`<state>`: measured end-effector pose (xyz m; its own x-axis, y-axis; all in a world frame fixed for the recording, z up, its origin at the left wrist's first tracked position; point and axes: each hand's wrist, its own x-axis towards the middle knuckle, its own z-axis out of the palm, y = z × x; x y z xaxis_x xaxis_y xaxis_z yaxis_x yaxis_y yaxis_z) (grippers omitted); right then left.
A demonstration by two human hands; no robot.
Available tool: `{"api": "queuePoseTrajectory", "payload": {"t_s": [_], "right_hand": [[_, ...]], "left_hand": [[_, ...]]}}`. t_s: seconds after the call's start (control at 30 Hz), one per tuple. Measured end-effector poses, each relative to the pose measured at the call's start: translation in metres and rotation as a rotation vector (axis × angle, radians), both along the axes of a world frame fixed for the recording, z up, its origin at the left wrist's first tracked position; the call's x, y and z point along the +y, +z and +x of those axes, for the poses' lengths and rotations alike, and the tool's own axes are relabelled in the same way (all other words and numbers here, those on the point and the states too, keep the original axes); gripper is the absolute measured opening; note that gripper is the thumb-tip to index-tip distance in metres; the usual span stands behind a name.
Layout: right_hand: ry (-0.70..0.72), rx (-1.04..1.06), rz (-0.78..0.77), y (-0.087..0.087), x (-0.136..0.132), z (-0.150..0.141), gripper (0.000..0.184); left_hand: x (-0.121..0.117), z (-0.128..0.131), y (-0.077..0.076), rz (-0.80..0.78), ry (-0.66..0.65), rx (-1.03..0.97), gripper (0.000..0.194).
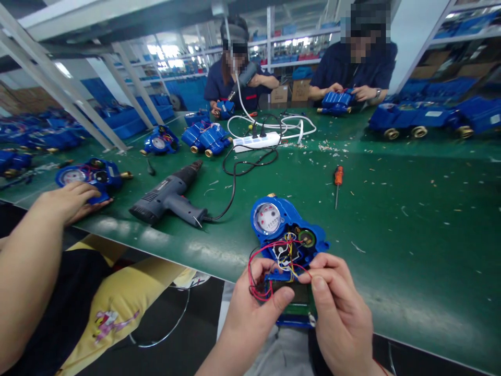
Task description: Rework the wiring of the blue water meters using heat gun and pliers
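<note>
From the head view, the person's left hand and right hand are both closed, low over the near edge of the glossy green bench. The left fingers curl around a loop of thin red wire, just under a blue moulded-plastic water-meter housing. The right thumb and fingers pinch together at the housing's lower edge, beside fine yellow and white wires. The housing is held between the hands, its round glass dial at upper left and a green circuit board below it.

Farther along the bench lie a grey corded power drill, an orange-handled screwdriver, a white power strip and scattered plastic shavings. At the left, a neighbour's hand rests on a second blue meter. Across the bench, a co-worker and another co-worker in navy tops handle blue housings.
</note>
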<state>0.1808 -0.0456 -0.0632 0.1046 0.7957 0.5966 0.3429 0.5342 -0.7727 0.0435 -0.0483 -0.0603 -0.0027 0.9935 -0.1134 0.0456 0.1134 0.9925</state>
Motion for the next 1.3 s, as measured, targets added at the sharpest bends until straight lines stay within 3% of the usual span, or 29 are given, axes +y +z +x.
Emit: {"api": "queuePoseTrajectory", "payload": {"t_s": [0.1,0.27,0.33,0.43,0.5,0.73,0.9,1.03,1.2,1.3], "right_hand": [[-0.026,-0.052,0.034,-0.002,0.002,0.004,0.021],[-0.209,-0.141,0.11,0.007,0.016,0.027,0.017],[-0.083,-0.27,0.183,0.02,0.025,0.033,0.013],[0.343,-0.576,0.247,0.043,0.043,0.033,0.022],[0.496,-0.744,0.238,0.055,0.054,0.028,0.021],[0.485,-1.018,0.187,0.065,0.08,0.028,0.017],[0.53,-1.016,0.181,0.064,0.08,0.035,0.014],[0.623,-0.866,0.072,0.062,0.075,0.033,0.012],[0.635,-0.665,-0.051,0.06,0.075,0.031,0.019],[0.627,-0.59,-0.149,0.062,0.075,0.029,0.022]], "left_hand": [[0.005,0.0,0.011,-0.009,-0.008,0.011,0.024],[0.017,-0.02,0.019,-0.046,-0.124,-0.048,0.026],[0.023,-0.03,0.02,-0.083,-0.196,-0.053,0.031],[0.033,-0.04,0.024,-0.109,-0.309,-0.075,0.034],[0.039,-0.045,0.028,-0.088,-0.37,-0.077,0.033],[0.057,-0.064,0.032,0.002,-0.418,-0.084,0.03],[0.077,-0.069,0.032,0.035,-0.52,-0.043,0.034],[0.086,-0.067,0.029,0.005,-0.535,-0.046,0.036],[0.083,-0.064,0.029,-0.05,-0.637,-0.057,0.032],[0.074,-0.06,0.031,0.067,-0.488,0.102,0.033]]}}
